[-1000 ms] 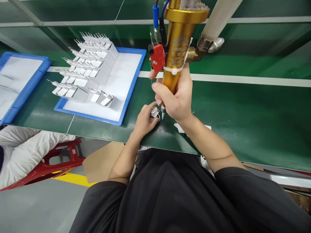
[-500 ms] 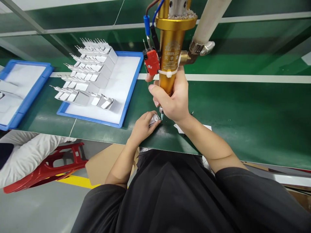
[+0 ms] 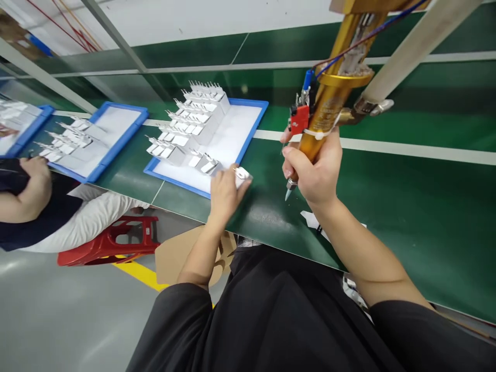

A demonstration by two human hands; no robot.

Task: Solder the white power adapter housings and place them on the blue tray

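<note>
My left hand (image 3: 225,195) is closed around a small white plastic casing (image 3: 242,175), held at the right front edge of a blue-rimmed tray (image 3: 253,129). Rows of similar white casings (image 3: 201,124), with thin prong-like parts sticking up, stand in that tray. My right hand (image 3: 320,175) grips a gold glue dispenser (image 3: 329,106) that hangs from above. A red switch (image 3: 299,120) is strapped to its side, near my fingers. Its pale tapered nozzle (image 3: 288,194) points down over the green bench, apart from the casing.
A white hose (image 3: 414,51) joins the dispenser on its right. White scraps (image 3: 310,219) lie by my right forearm. Another blue-rimmed tray (image 3: 141,114) with casings stands to the left, beside a co-worker's arm (image 3: 29,191). A red stool (image 3: 112,240) is below the bench.
My left hand has carried the casing away from the nozzle, leftward to the tray edge. My right hand still holds the dispenser, now more tilted. The view has swung left, showing the co-worker.
</note>
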